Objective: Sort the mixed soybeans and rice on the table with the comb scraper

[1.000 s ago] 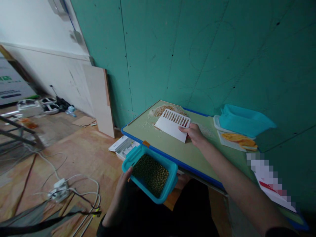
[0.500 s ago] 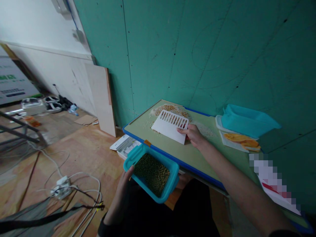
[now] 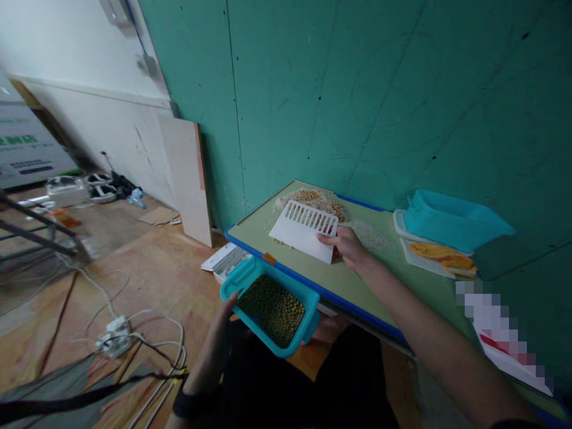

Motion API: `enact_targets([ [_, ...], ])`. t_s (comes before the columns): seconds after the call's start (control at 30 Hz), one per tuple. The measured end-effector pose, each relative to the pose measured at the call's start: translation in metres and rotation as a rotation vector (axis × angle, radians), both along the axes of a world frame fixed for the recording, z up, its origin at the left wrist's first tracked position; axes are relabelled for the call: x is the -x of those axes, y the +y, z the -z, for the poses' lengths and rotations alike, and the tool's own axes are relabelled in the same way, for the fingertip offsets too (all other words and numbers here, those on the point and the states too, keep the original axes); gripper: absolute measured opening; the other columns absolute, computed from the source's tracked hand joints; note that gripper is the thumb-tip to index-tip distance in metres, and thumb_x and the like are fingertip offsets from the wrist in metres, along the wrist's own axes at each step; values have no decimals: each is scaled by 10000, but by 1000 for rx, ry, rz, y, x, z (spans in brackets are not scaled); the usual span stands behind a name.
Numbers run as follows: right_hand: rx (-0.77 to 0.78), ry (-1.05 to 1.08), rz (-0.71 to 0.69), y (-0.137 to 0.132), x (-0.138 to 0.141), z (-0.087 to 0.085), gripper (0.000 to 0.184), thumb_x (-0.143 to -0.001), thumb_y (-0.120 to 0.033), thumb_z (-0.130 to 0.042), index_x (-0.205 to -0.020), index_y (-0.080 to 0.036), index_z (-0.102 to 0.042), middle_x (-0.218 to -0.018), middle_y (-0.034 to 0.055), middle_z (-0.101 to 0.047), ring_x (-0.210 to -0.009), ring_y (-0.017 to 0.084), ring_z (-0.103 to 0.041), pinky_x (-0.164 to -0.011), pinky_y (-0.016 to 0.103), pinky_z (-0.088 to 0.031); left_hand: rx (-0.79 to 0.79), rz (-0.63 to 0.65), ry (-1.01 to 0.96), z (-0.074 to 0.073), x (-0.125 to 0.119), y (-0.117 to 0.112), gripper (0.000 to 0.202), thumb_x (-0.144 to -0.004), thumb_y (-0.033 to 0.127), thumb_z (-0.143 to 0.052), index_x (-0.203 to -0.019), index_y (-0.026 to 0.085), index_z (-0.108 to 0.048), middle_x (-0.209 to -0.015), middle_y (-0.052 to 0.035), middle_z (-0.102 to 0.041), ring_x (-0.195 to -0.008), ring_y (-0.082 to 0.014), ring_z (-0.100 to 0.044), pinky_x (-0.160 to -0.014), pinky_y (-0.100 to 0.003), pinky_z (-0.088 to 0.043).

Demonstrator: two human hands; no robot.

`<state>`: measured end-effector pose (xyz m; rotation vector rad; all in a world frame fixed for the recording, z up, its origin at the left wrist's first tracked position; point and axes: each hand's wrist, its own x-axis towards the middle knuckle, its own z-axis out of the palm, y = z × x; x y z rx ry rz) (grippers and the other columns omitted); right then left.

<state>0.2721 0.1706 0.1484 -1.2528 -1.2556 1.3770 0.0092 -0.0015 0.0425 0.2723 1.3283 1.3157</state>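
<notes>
My left hand (image 3: 220, 325) grips the left end of a turquoise plastic tub (image 3: 299, 292), thumb over the rim. Inside the tub lie dark green beans (image 3: 263, 295) and pale yellowish beans (image 3: 290, 316). The tub sits tilted just under the table's front edge. My right hand (image 3: 348, 245) is closed on the right end of a white slotted scraper (image 3: 301, 235), low over the table. Behind the scraper spreads a pile of yellow beans (image 3: 308, 195) mixed with white grains.
On the green table (image 3: 379, 274), a turquoise bin (image 3: 458, 217) stands at the right back beside an orange-yellow cloth (image 3: 440, 256) on a white tray. White grains (image 3: 370, 235) lie scattered. A white box (image 3: 218, 257) is below left. Cables and a power strip (image 3: 118, 336) lie on the floor.
The scraper and my right hand have shifted slightly left and toward me, with a few beans showing at its front edge. The tub has moved slightly up and left.
</notes>
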Motion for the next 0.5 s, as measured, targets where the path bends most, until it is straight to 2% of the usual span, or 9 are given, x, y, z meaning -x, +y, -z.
enact_targets([
  [0.2,-11,16,-45,-2,3,1,426,-468,-337,-911,-810,-175,-715,-722,35,-752,-718,234,-688,-666,335,-536,20,9,39,3,10,6,663,-688,641,-781,-1125,154,-676,-960,-104,-758,-781,-276,-758,-609,-353,-615],
  [0.4,-47,24,-60,-2,3,3,405,-514,-350,-893,-838,-163,-739,-813,53,-778,-762,232,-698,-715,339,-534,11,23,15,13,14,10,684,-685,642,-790,-1160,173,-640,-966,-102,-739,-758,-278,-750,-610,-368,-604],
  [0.5,-80,13,-57,-2,4,6,390,-519,-341,-886,-833,-156,-748,-851,58,-785,-758,218,-694,-722,332,-527,12,49,19,16,15,10,677,-700,649,-775,-1153,169,-625,-958,-108,-733,-788,-300,-752,-656,-396,-610],
])
